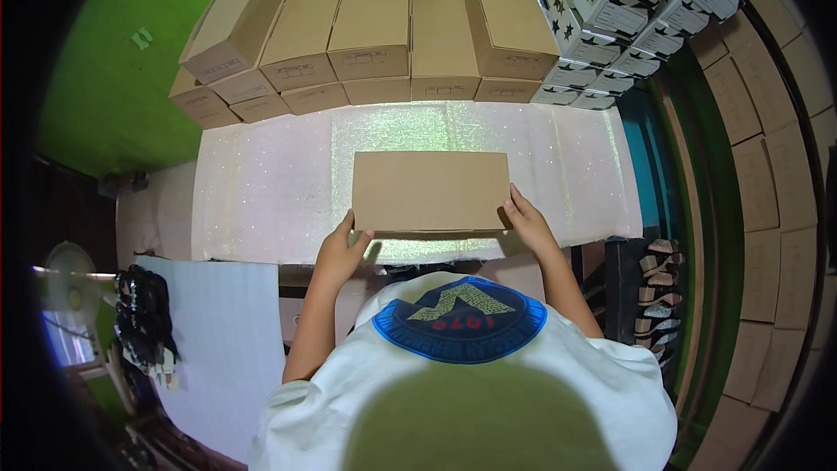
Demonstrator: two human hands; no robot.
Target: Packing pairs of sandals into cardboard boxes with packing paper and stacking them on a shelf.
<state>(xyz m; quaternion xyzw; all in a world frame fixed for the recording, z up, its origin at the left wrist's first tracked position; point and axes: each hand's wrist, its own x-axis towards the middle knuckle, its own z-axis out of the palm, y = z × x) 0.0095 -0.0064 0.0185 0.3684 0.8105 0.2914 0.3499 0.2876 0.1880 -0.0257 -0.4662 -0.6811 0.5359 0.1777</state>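
Pinching brown box (431, 192) w/ L grip (344, 249) & R grip (527, 221) at opp. ends.

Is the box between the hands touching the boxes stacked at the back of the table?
Apart. The head view plainly shows a strip of sparkly cloth between the far edge of the held box and the stacked boxes.

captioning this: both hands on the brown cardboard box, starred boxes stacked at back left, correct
No, the head view shows the starred boxes stacked at back right; the left hand and right hand are on the brown cardboard box.
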